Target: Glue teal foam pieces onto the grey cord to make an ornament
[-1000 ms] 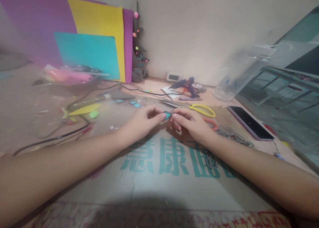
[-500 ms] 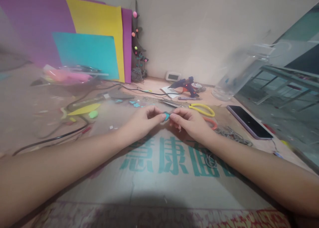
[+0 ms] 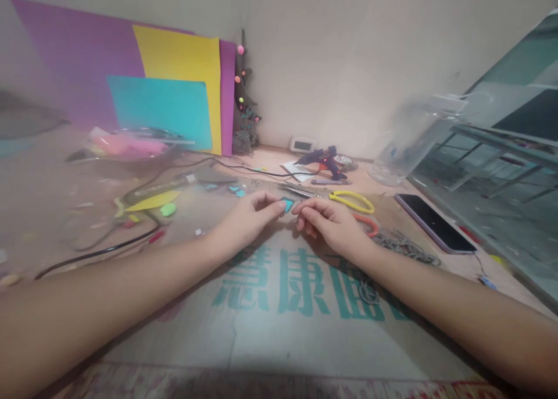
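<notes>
My left hand [image 3: 257, 214] pinches a small teal piece with a dark edge [image 3: 288, 205] between thumb and fingers, above the printed mat. Just to its right is my right hand [image 3: 325, 216], its thumb pressed to curled fingers. Whether anything thin sits in that pinch is too small to tell. Behind the hands lie scissors [image 3: 353, 201] with yellow and orange handles; the right hand hides part of them. Several teal cut-outs [image 3: 238, 192] are scattered beyond the left hand. Tangled grey cord [image 3: 405, 248] lies beside the right forearm.
A hot glue gun [image 3: 322, 161] with a black cable rests near the wall. A phone [image 3: 431, 221] and a clear jug [image 3: 396, 149] stand along the right side. Coloured sheets [image 3: 174, 111] lean at the back left, behind a pink bundle [image 3: 131, 146].
My right fingers have drawn slightly away from the teal piece, which stays in my left hand and now shows more fully. The view has tilted up a little.
</notes>
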`<action>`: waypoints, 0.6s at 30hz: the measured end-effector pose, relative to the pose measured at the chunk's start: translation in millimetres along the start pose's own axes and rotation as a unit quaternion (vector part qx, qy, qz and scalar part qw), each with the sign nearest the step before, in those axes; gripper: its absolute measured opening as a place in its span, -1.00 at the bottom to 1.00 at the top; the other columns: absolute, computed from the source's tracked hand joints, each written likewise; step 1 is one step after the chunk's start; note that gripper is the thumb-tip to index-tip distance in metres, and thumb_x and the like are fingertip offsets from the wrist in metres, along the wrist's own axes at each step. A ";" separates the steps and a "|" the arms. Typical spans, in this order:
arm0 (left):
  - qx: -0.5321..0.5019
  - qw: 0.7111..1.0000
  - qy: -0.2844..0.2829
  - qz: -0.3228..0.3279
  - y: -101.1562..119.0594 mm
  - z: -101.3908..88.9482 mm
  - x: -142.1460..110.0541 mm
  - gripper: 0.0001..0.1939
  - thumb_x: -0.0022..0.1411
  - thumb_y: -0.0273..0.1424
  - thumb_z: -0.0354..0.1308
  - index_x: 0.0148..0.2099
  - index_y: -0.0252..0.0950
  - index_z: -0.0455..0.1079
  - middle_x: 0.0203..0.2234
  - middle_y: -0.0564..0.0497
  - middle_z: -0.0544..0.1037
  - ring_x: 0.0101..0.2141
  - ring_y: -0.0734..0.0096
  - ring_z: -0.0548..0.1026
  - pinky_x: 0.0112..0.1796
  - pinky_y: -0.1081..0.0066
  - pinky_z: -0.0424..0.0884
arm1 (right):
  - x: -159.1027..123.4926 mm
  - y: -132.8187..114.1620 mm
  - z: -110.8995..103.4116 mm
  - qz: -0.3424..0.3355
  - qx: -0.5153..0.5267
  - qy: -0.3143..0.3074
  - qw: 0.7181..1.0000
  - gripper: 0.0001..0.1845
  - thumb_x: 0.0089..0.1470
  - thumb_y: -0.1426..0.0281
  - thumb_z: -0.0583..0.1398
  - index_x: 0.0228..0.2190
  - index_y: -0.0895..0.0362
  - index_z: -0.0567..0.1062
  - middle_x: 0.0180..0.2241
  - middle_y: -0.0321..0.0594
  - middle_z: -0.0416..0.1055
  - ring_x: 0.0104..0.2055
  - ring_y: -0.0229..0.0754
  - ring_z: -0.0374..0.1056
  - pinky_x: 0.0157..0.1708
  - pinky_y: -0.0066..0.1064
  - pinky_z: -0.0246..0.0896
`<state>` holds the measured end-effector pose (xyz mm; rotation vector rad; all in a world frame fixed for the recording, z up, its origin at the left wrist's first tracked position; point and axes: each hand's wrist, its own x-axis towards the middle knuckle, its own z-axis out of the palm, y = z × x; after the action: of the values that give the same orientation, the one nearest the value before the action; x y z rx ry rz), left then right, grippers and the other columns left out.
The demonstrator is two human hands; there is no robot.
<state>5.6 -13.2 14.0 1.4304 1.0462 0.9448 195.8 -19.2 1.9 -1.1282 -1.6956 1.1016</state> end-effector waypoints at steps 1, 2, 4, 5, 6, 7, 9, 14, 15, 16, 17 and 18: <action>-0.001 1.000 0.000 0.003 -0.7 0.0 0.5 -0.75 0.10 -0.21 0.20 -0.37 -0.30 0.32 -0.65 0.17 0.30 -0.64 0.58 0.22 -0.61 0.55 0.09 | -0.7 -0.5 0.4 0.002 -0.005 0.001 1.000 -0.77 0.17 0.25 0.15 -0.31 0.16 0.49 -0.55 -0.32 0.43 -0.59 -0.39 0.21 -0.56 -0.54 0.13; -0.001 1.000 -0.001 0.005 -1.4 -0.1 0.9 -0.75 0.11 -0.22 0.20 -0.37 -0.30 0.32 -0.65 0.17 0.30 -0.63 0.58 0.22 -0.61 0.55 0.08 | -1.6 -0.9 0.6 0.003 -0.009 0.000 1.000 -0.79 0.16 0.27 0.15 -0.31 0.16 0.49 -0.54 -0.32 0.44 -0.58 -0.38 0.22 -0.55 -0.53 0.14; 0.001 1.000 -0.001 0.006 -2.2 -0.1 1.6 -0.76 0.13 -0.23 0.19 -0.37 -0.30 0.31 -0.65 0.16 0.31 -0.63 0.58 0.23 -0.61 0.55 0.08 | -3.2 -1.4 0.8 0.005 -0.016 0.000 1.000 -0.80 0.15 0.27 0.16 -0.32 0.16 0.48 -0.53 -0.31 0.45 -0.57 -0.38 0.23 -0.54 -0.52 0.16; 0.002 1.000 -0.001 0.005 -2.2 -0.2 1.7 -0.76 0.14 -0.23 0.18 -0.37 -0.30 0.31 -0.64 0.16 0.32 -0.63 0.58 0.23 -0.61 0.55 0.08 | -3.7 -1.4 0.8 0.005 -0.019 0.001 1.000 -0.80 0.14 0.27 0.18 -0.33 0.16 0.48 -0.53 -0.32 0.45 -0.57 -0.37 0.24 -0.53 -0.52 0.17; 0.003 1.000 0.000 0.003 -2.1 -0.2 1.7 -0.77 0.14 -0.24 0.18 -0.38 -0.30 0.31 -0.64 0.16 0.32 -0.63 0.58 0.23 -0.61 0.55 0.08 | -4.1 -1.3 0.7 0.003 -0.022 0.002 1.000 -0.81 0.12 0.27 0.20 -0.35 0.16 0.47 -0.53 -0.32 0.44 -0.56 -0.37 0.25 -0.52 -0.51 0.18; 0.004 1.000 0.001 0.001 -1.9 -0.2 1.7 -0.77 0.15 -0.24 0.18 -0.38 -0.30 0.30 -0.64 0.16 0.32 -0.63 0.58 0.22 -0.61 0.55 0.08 | -4.2 -1.1 0.5 0.001 -0.026 0.005 1.000 -0.81 0.10 0.27 0.22 -0.38 0.16 0.46 -0.53 -0.33 0.43 -0.55 -0.37 0.25 -0.52 -0.51 0.18; 0.008 1.000 0.002 -0.005 -1.6 -0.2 1.5 -0.78 0.15 -0.26 0.18 -0.38 -0.30 0.30 -0.65 0.17 0.32 -0.65 0.59 0.20 -0.60 0.54 0.08 | -3.6 -0.4 0.3 -0.002 -0.035 0.003 0.999 -0.79 0.08 0.27 0.24 -0.44 0.16 0.43 -0.55 -0.35 0.40 -0.55 -0.37 0.24 -0.52 -0.51 0.17; 0.021 1.000 0.002 0.007 -3.8 -0.9 3.2 -0.79 0.16 -0.26 0.17 -0.37 -0.31 0.32 -0.64 0.16 0.33 -0.64 0.58 0.21 -0.58 0.51 0.11 | -1.3 1.5 0.0 0.000 -0.029 -0.023 0.999 -0.78 0.12 0.26 0.19 -0.34 0.17 0.49 -0.51 -0.33 0.42 -0.52 -0.37 0.25 -0.49 -0.50 0.17; 0.025 1.000 0.000 0.015 -4.8 -1.2 3.9 -0.79 0.17 -0.26 0.17 -0.37 -0.31 0.33 -0.64 0.16 0.33 -0.63 0.57 0.22 -0.57 0.51 0.12 | -1.0 1.6 0.1 0.005 -0.021 -0.023 1.000 -0.79 0.10 0.27 0.21 -0.31 0.17 0.49 -0.51 -0.34 0.42 -0.53 -0.37 0.24 -0.50 -0.50 0.17; 0.029 0.999 -0.003 0.025 -5.9 -1.4 4.6 -0.79 0.16 -0.26 0.18 -0.37 -0.31 0.34 -0.63 0.15 0.34 -0.61 0.56 0.23 -0.56 0.51 0.13 | -0.7 1.5 0.2 0.012 -0.014 -0.021 1.000 -0.80 0.08 0.28 0.22 -0.29 0.16 0.50 -0.52 -0.36 0.40 -0.53 -0.38 0.24 -0.51 -0.50 0.15; 0.030 0.999 -0.006 0.037 -7.0 -1.6 5.2 -0.78 0.16 -0.25 0.18 -0.37 -0.31 0.35 -0.62 0.14 0.34 -0.60 0.55 0.24 -0.55 0.51 0.13 | -0.5 1.3 0.4 0.020 -0.007 -0.021 1.000 -0.80 0.07 0.29 0.24 -0.29 0.16 0.49 -0.53 -0.38 0.39 -0.54 -0.38 0.23 -0.52 -0.51 0.14; 0.030 0.998 -0.009 0.049 -8.1 -1.7 5.7 -0.78 0.16 -0.25 0.18 -0.37 -0.31 0.35 -0.61 0.14 0.35 -0.59 0.55 0.25 -0.54 0.51 0.15 | -0.3 1.0 0.7 0.027 -0.003 -0.022 0.999 -0.81 0.06 0.30 0.24 -0.31 0.16 0.49 -0.54 -0.38 0.37 -0.54 -0.38 0.22 -0.53 -0.51 0.13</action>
<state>4.9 -7.0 6.2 1.5488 1.0062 0.9773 195.5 -19.4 0.7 -1.1672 -1.7123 1.1630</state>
